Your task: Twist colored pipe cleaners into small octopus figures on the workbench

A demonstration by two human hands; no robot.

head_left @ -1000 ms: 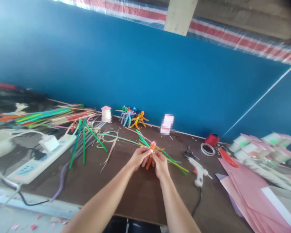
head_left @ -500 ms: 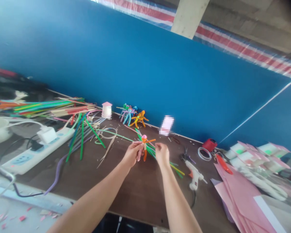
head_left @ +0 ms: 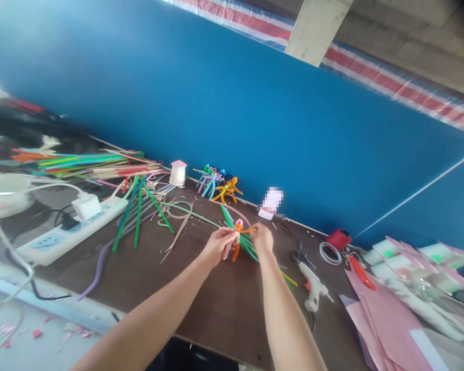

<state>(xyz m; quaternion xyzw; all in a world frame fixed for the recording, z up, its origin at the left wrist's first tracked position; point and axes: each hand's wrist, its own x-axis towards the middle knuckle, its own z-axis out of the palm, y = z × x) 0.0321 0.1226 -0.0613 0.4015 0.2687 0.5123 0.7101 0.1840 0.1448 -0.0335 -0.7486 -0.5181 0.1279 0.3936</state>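
Observation:
My left hand (head_left: 217,245) pinches a small pipe cleaner figure (head_left: 236,252) with a pink top and orange and pale pink limbs. One orange limb stretches sideways, and its tip sits at the closed fingers of my right hand (head_left: 262,239). Under and behind the hands lie green pipe cleaners (head_left: 249,247), partly hidden. Farther back, against the blue wall, stand finished-looking figures: an orange one (head_left: 228,190) and a cluster of blue, purple and green ones (head_left: 211,181).
Left are a pile of pipe cleaners (head_left: 77,164), a power strip (head_left: 58,238) and a small pink-roofed white pot (head_left: 178,174). A glue gun (head_left: 313,286), pliers-like tool (head_left: 299,253), tape roll (head_left: 330,253), pink sheets (head_left: 386,309) and red-handled tool (head_left: 361,273) lie right.
My right hand has come to the orange limb's tip, which was free of its fingers before. The limb is now held out straighter. The whole view has shifted slightly.

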